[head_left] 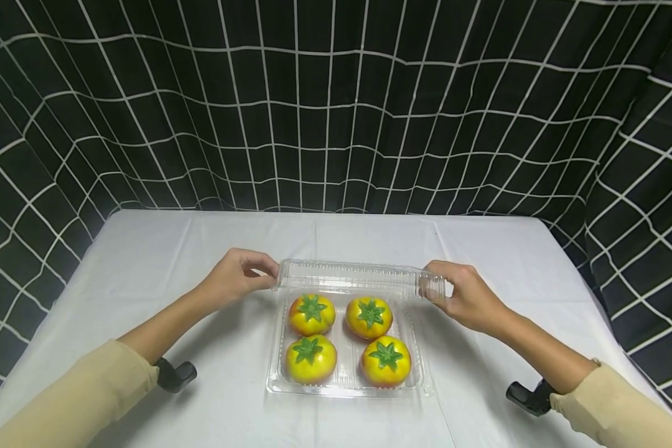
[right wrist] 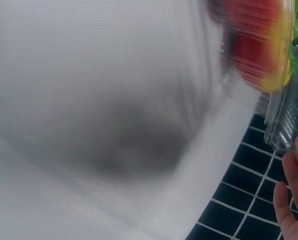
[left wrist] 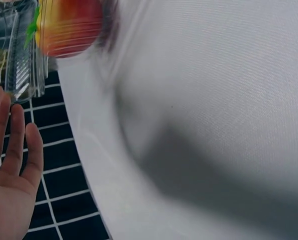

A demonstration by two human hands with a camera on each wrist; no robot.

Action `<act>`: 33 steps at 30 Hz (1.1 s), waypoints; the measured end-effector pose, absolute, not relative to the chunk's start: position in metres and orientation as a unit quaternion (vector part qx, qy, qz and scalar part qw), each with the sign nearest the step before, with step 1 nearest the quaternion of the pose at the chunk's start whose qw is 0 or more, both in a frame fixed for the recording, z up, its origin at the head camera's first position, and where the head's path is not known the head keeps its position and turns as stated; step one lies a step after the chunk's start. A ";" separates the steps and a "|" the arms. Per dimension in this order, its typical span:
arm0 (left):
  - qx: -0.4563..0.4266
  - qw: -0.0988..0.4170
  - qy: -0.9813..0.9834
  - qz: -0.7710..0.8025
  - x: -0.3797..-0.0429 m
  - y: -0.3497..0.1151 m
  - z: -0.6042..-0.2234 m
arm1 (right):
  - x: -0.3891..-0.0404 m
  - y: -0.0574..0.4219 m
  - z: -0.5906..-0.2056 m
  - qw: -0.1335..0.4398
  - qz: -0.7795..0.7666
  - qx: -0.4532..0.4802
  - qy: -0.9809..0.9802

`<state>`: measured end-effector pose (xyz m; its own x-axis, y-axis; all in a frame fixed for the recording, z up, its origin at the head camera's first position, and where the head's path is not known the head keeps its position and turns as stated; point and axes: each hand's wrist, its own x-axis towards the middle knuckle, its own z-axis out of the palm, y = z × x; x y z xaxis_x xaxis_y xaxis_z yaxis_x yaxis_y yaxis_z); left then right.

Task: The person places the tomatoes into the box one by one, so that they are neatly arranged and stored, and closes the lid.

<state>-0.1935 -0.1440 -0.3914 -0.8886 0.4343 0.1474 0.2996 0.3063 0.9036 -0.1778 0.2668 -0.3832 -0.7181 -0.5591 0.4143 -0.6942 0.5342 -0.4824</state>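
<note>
A clear plastic clamshell container (head_left: 344,392) sits on the table with several yellow-orange, persimmon-like fruits (head_left: 386,361) in its base, each topped by a green star-shaped leaf. Its clear lid (head_left: 358,277) stands raised along the far side. At the lid's left corner, my left hand (head_left: 238,277) pinches the edge between thumb and fingers. My right hand (head_left: 465,295) grips the opposite corner, its fingertips partly behind the plastic. In the left wrist view, the left hand's outer fingers (left wrist: 14,140) extend below the lid corner. The right wrist view shows the right fingers (right wrist: 296,175) at the other corner.
A white cloth (head_left: 218,404) covers the table. Black curtains with a white grid (head_left: 325,124) rise behind the table and at both sides. Black wrist-worn devices (head_left: 529,398) sit at the cuffs of the beige sleeves (head_left: 78,398).
</note>
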 end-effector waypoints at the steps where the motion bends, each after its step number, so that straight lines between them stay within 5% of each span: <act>1: 0.232 0.064 0.807 0.539 -0.193 -0.144 -0.392 | -0.177 0.267 -0.383 0.100 0.321 0.362 -0.869; 33: 0.307 0.078 0.838 0.445 -0.173 -0.152 -0.397 | -0.155 0.275 -0.384 0.069 0.254 0.389 -0.883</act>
<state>-0.1733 -0.1519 -0.3968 -0.7991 0.5842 0.1418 0.4447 0.4156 0.7935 -0.1554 0.2750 -0.3838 -0.6882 -0.6512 0.3199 -0.7216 0.5682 -0.3956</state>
